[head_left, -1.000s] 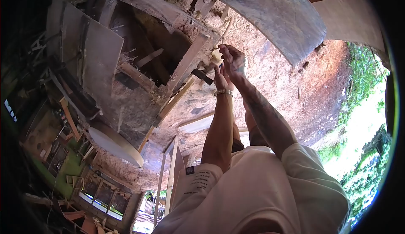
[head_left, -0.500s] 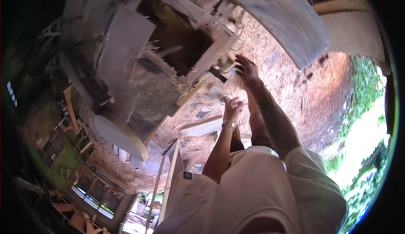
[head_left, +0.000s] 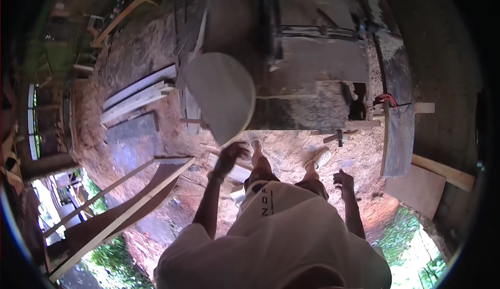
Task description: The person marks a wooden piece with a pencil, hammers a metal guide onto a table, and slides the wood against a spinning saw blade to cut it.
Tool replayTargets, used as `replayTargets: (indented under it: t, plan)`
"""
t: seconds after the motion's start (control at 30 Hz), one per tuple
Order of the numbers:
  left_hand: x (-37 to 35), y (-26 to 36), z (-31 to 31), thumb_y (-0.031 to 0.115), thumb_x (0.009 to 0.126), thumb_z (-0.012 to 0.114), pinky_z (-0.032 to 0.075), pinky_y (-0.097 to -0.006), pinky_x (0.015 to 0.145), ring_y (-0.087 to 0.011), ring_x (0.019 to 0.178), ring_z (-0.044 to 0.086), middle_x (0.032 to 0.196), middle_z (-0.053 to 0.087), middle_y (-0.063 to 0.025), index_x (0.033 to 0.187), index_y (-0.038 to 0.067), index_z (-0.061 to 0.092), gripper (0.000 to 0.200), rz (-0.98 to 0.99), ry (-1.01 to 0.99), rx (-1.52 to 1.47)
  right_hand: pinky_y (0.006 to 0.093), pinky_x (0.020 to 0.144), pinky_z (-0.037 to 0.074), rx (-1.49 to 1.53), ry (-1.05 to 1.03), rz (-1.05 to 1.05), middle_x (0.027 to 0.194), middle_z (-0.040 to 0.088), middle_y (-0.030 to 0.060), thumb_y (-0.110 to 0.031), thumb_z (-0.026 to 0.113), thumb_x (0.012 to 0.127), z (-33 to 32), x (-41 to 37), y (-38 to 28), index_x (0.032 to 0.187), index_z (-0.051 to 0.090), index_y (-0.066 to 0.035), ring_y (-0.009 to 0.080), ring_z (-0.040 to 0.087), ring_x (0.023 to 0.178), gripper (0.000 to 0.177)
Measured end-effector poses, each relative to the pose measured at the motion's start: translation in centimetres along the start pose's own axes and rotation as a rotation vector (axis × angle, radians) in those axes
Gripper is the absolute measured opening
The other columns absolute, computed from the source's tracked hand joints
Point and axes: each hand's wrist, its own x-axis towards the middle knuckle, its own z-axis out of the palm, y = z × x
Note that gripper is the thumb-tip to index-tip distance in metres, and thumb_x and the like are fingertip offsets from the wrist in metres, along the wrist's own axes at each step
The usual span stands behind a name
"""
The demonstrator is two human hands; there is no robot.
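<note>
My left hand (head_left: 232, 158) is raised with its fingers apart, right at the lower edge of a large rounded grey panel (head_left: 221, 93) with a pale rim. It overlaps the panel's bottom tip in this view. My right hand (head_left: 344, 181) hangs in the air over the sawdust-covered ground, fingers loosely bent and apart, with nothing in it. Ahead of me stands a dusty wooden workbench (head_left: 304, 104) strewn with shavings, and a small black piece (head_left: 340, 138) sticks out from its near edge.
To the left lie several pale planks (head_left: 136, 101). A wooden frame (head_left: 125, 213) leans at the lower left. On the right a long grey board (head_left: 400, 138) with a red strap (head_left: 385, 100) stands near a brown sheet (head_left: 416, 190). A clog (head_left: 322, 158) is on my foot.
My view has swung round to the left, so the bench now lies straight ahead. My hands have moved apart, the left toward the rounded panel, the right out to my side.
</note>
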Motion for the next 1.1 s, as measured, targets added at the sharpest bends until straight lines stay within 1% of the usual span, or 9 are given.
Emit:
replayTargets:
  t: [0.2, 0.23, 0.43, 0.53, 0.63, 0.83, 0.93, 0.97, 1.1]
  plan:
    - [8.6, -1.0, -16.6, 0.015, 0.102, 0.063, 0.058, -0.0313, 0.078, -0.0161, 0.092, 0.070, 0.105, 0.072, -0.0110, 0.137, -0.002, 0.053, 0.040, 0.176, 0.567, -0.079, 0.0295, 0.053, 0.051, -0.142, -0.259, -0.565, 0.082, 0.071, 0.0110, -0.031, 0.058, 0.103, 25.1, -4.1, -17.7, 0.099, 0.071, -0.004, 0.0156, 0.066, 0.063, 0.031]
    - [10.9, -3.7, -17.6, 0.014, 0.101, 0.065, 0.058, -0.0321, 0.079, -0.0190, 0.094, 0.071, 0.107, 0.072, -0.0136, 0.139, -0.002, 0.050, 0.044, 0.161, 0.570, -0.118, 0.0325, 0.055, 0.051, -0.712, 0.005, -1.218, 0.084, 0.070, 0.0136, -0.030, 0.059, 0.102, 27.6, 1.9, -17.8, 0.105, 0.072, -0.007, 0.0193, 0.068, 0.066, 0.026]
    - [16.3, -3.0, -19.5, 0.034, 0.081, 0.081, 0.056, -0.0499, 0.085, -0.0432, 0.095, 0.070, 0.101, 0.073, -0.0260, 0.127, -0.002, 0.056, 0.063, 0.128, 0.537, 0.263, 0.0463, 0.076, 0.052, -0.808, 0.424, -1.655, 0.091, 0.070, 0.0205, -0.027, 0.065, 0.096, 43.7, 11.7, -20.4, 0.098, 0.070, -0.003, 0.0384, 0.069, 0.094, 0.025]
    - [16.8, -2.2, -20.3, 0.033, 0.082, 0.079, 0.056, -0.0486, 0.083, -0.0431, 0.093, 0.070, 0.100, 0.073, -0.0266, 0.121, -0.003, 0.061, 0.056, -0.004, 0.457, 0.319, 0.0470, 0.076, 0.051, -0.690, 0.713, -1.616, 0.097, 0.068, 0.0193, -0.034, 0.064, 0.097, 45.0, 15.8, -17.2, 0.109, 0.066, -0.002, 0.0337, 0.064, 0.084, 0.034]
    - [16.6, -2.7, -20.3, 0.033, 0.083, 0.076, 0.057, -0.0449, 0.074, -0.0358, 0.081, 0.073, 0.090, 0.076, -0.0188, 0.110, 0.002, 0.070, 0.042, 0.136, 0.527, 0.455, 0.0436, 0.078, 0.052, -0.579, 0.530, -1.081, 0.096, 0.068, 0.0177, -0.043, 0.076, 0.086, 45.1, 9.8, -18.4, 0.100, 0.066, -0.002, 0.0358, 0.066, 0.093, 0.044]
    - [18.2, -0.8, -21.2, 0.022, 0.087, 0.075, 0.057, -0.0355, 0.069, -0.0209, 0.080, 0.073, 0.091, 0.075, -0.0069, 0.121, 0.006, 0.070, 0.037, 0.060, 0.234, 0.376, 0.0449, 0.079, 0.054, 0.127, 0.300, -0.737, 0.108, 0.065, 0.0180, -0.049, 0.069, 0.091, 44.5, -1.0, -19.6, 0.104, 0.067, 0.001, 0.0279, 0.066, 0.098, 0.052]
    - [17.4, 1.8, -17.4, 0.015, 0.089, 0.071, 0.057, -0.0353, 0.071, -0.0210, 0.082, 0.071, 0.096, 0.076, -0.0091, 0.118, 0.001, 0.071, 0.031, 0.185, 0.065, -0.192, 0.0429, 0.081, 0.053, 0.080, -0.137, -1.254, 0.105, 0.066, 0.0177, -0.047, 0.071, 0.089, 41.5, -5.3, -20.3, 0.107, 0.064, 0.002, 0.0271, 0.065, 0.094, 0.053]
    - [18.2, 2.4, -16.7, 0.008, 0.091, 0.070, 0.056, -0.0297, 0.076, -0.0127, 0.091, 0.066, 0.102, 0.072, -0.0029, 0.123, 0.002, 0.069, 0.033, -0.065, -0.064, -0.215, 0.0415, 0.080, 0.052, -0.027, 0.126, -0.726, 0.094, 0.064, 0.0166, -0.038, 0.080, 0.084, 42.7, -13.6, -25.0, 0.106, 0.061, 0.003, 0.0292, 0.063, 0.086, 0.050]
    - [21.0, 2.3, -10.3, 0.018, 0.097, 0.066, 0.055, -0.0283, 0.082, -0.0122, 0.103, 0.063, 0.116, 0.067, -0.0043, 0.136, 0.003, 0.061, 0.042, -0.080, -0.234, -0.414, 0.0452, 0.081, 0.051, -0.396, 0.586, -1.079, 0.089, 0.062, 0.0181, -0.026, 0.089, 0.075, 43.0, -17.3, -24.1, 0.103, 0.062, 0.004, 0.0387, 0.061, 0.090, 0.049]
